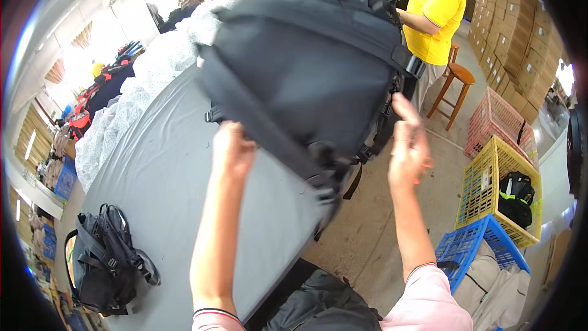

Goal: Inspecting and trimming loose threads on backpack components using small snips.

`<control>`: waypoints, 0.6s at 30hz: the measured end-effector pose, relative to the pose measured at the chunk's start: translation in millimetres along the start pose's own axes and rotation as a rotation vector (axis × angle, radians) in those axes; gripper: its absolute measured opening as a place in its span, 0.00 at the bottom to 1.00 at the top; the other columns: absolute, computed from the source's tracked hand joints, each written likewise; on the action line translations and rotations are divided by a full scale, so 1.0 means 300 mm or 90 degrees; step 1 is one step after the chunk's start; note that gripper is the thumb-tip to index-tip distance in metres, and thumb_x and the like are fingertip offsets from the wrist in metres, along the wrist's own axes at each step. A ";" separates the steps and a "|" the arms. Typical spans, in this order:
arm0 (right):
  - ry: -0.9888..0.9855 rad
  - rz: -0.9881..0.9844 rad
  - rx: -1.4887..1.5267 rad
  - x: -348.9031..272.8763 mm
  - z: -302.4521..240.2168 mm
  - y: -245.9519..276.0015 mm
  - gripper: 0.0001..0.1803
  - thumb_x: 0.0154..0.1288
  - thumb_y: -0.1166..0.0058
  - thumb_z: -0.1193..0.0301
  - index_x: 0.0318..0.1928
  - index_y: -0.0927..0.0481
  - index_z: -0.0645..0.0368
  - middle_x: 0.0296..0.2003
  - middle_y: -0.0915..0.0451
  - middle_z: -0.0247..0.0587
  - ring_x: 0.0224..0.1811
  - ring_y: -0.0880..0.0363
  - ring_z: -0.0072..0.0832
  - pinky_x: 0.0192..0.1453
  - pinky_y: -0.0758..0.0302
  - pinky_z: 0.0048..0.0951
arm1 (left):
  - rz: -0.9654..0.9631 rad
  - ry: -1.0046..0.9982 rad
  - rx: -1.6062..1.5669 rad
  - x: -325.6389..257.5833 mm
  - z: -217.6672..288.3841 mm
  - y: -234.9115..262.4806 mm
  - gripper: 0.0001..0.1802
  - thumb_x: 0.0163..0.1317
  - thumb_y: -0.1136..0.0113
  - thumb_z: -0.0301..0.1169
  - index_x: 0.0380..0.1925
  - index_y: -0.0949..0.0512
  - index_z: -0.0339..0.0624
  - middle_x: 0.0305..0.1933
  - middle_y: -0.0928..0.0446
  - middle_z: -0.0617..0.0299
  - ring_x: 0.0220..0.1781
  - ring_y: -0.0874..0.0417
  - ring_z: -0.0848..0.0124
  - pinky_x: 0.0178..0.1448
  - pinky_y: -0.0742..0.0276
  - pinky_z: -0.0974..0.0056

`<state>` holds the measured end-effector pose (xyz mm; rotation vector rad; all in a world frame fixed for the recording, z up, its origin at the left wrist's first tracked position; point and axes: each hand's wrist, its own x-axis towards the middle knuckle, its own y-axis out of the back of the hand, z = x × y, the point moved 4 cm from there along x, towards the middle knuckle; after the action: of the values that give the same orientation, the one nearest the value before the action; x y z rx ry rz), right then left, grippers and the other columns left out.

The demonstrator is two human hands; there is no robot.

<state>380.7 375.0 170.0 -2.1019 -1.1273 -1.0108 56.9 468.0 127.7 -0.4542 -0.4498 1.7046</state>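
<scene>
Left fingers point(236, 145) grip black backpack point(306, 73) above grey table point(162, 171); right fingers point(405, 111) open; cartons point(517, 37) stacked beyond

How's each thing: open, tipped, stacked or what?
Big black backpack: tilted, blurred, left hand gripping its edge
Right hand: beside it, grip unclear
Smaller backpack: resting on table
Yellow crate: open, holding black bag
Blue crate: open, holding beige items
Stool: upright
Cardboard boxes: stacked

Large black backpack point(306, 73) with broad bands and a dangling strap, motion-blurred, tilted over the grey-covered table point(165, 171).
</scene>
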 end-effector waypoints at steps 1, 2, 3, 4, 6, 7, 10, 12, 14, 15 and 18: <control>-0.026 -0.061 -0.064 -0.028 0.075 -0.054 0.13 0.69 0.54 0.73 0.51 0.23 0.60 0.56 0.25 0.42 0.60 0.30 0.33 0.66 0.37 0.32 | -0.027 0.101 -0.035 0.025 -0.123 -0.013 0.14 0.61 0.44 0.28 0.47 0.28 0.38 0.44 0.26 0.61 0.46 0.26 0.69 0.48 0.29 0.61; -0.024 -0.104 -0.160 -0.056 0.154 -0.084 0.13 0.68 0.52 0.72 0.51 0.22 0.58 0.56 0.25 0.40 0.61 0.30 0.36 0.66 0.37 0.33 | -0.027 0.143 0.047 -0.017 -0.221 -0.064 0.18 0.62 0.44 0.31 0.52 0.30 0.39 0.47 0.27 0.59 0.47 0.25 0.67 0.52 0.29 0.58; -0.107 -0.123 -0.140 -0.103 0.265 -0.115 0.13 0.67 0.51 0.71 0.50 0.21 0.58 0.55 0.25 0.38 0.61 0.30 0.34 0.64 0.35 0.31 | -0.025 0.179 0.131 -0.077 -0.285 -0.079 0.22 0.64 0.44 0.33 0.57 0.31 0.41 0.50 0.27 0.57 0.47 0.24 0.65 0.55 0.28 0.56; -0.135 -0.137 -0.209 -0.136 0.346 -0.139 0.13 0.68 0.51 0.70 0.50 0.21 0.58 0.55 0.24 0.38 0.60 0.29 0.33 0.63 0.34 0.30 | -0.057 0.254 0.148 -0.112 -0.343 -0.040 0.24 0.65 0.45 0.33 0.60 0.35 0.40 0.56 0.31 0.55 0.52 0.25 0.63 0.57 0.28 0.56; -0.205 -0.113 -0.221 -0.165 0.444 -0.150 0.14 0.69 0.51 0.67 0.51 0.21 0.58 0.52 0.22 0.37 0.57 0.26 0.31 0.60 0.32 0.28 | -0.122 0.334 0.203 -0.187 -0.390 0.069 0.26 0.66 0.48 0.32 0.63 0.38 0.38 0.63 0.34 0.50 0.59 0.27 0.61 0.60 0.29 0.57; -0.248 -0.074 -0.174 -0.164 0.466 -0.133 0.14 0.70 0.52 0.66 0.51 0.21 0.58 0.51 0.21 0.37 0.55 0.24 0.30 0.58 0.30 0.27 | -0.161 0.342 0.237 -0.224 -0.384 0.113 0.26 0.67 0.49 0.31 0.64 0.38 0.37 0.64 0.34 0.49 0.61 0.28 0.60 0.61 0.29 0.57; -0.292 -0.090 -0.104 -0.148 0.468 -0.144 0.15 0.71 0.54 0.64 0.49 0.21 0.60 0.42 0.17 0.42 0.45 0.18 0.28 0.50 0.26 0.25 | -0.098 0.360 0.295 -0.279 -0.287 0.285 0.27 0.67 0.47 0.34 0.63 0.37 0.35 0.61 0.30 0.51 0.58 0.25 0.66 0.59 0.29 0.62; -0.303 -0.111 -0.091 -0.141 0.460 -0.166 0.15 0.72 0.55 0.64 0.48 0.21 0.61 0.41 0.17 0.42 0.43 0.18 0.28 0.48 0.25 0.26 | -0.015 0.311 0.313 -0.286 -0.230 0.366 0.25 0.67 0.48 0.33 0.61 0.36 0.35 0.58 0.27 0.51 0.55 0.23 0.66 0.57 0.28 0.63; -0.303 -0.061 -0.015 -0.134 0.459 -0.159 0.16 0.73 0.57 0.64 0.45 0.21 0.63 0.42 0.17 0.42 0.45 0.19 0.29 0.49 0.26 0.28 | 0.005 0.296 0.321 -0.298 -0.205 0.357 0.24 0.67 0.49 0.33 0.61 0.35 0.35 0.58 0.27 0.51 0.55 0.23 0.66 0.57 0.28 0.63; -0.310 -0.054 -0.021 -0.134 0.462 -0.164 0.16 0.73 0.57 0.64 0.45 0.21 0.63 0.42 0.17 0.42 0.45 0.19 0.29 0.49 0.26 0.28 | -0.013 0.284 0.287 -0.300 -0.184 0.328 0.24 0.67 0.49 0.32 0.61 0.35 0.35 0.58 0.27 0.51 0.54 0.23 0.66 0.57 0.28 0.63; -0.103 0.134 -0.128 -0.131 0.440 -0.058 0.17 0.74 0.60 0.63 0.48 0.23 0.64 0.54 0.25 0.43 0.59 0.31 0.30 0.66 0.40 0.33 | -0.070 0.260 0.280 -0.323 -0.133 0.287 0.23 0.68 0.49 0.32 0.61 0.35 0.35 0.57 0.27 0.50 0.54 0.23 0.64 0.57 0.27 0.62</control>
<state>398.8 463.5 64.5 -2.4411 -0.8839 -0.8982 23.1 359.7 53.3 -0.4295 0.1928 1.4985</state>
